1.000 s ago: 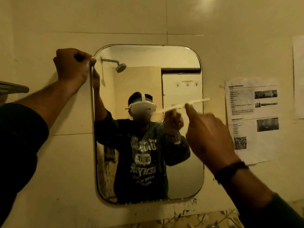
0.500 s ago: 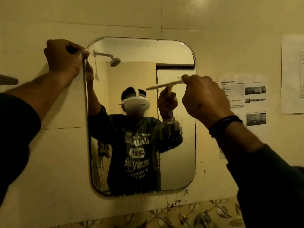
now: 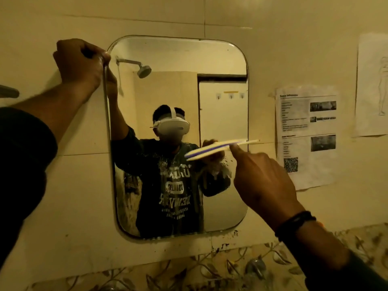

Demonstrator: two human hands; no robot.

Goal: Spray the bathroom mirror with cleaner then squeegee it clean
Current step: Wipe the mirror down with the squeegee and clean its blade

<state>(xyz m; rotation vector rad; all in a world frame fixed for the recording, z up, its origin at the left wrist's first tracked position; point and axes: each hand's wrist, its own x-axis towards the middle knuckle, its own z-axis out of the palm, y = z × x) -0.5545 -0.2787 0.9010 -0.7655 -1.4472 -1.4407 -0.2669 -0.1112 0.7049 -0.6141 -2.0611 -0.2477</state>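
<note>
The right hand (image 3: 264,181) gripped the pale, flat-bladed plastic squeegee (image 3: 220,148), its blade laid against the right half of the round-cornered wall mirror (image 3: 168,59); the left hand (image 3: 79,63) was clenched on the mirror's upper-left edge, steadying it. Squeegeeing looked under way; spatter below the blade suggested the next pull should run downward with even pressure.

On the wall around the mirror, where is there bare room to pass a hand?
Bare tile spans above the mirror, and left of it below the left hand. Right is crowded: the right hand holds the squeegee at the mirror's right edge, close to the printed sheet.
</note>
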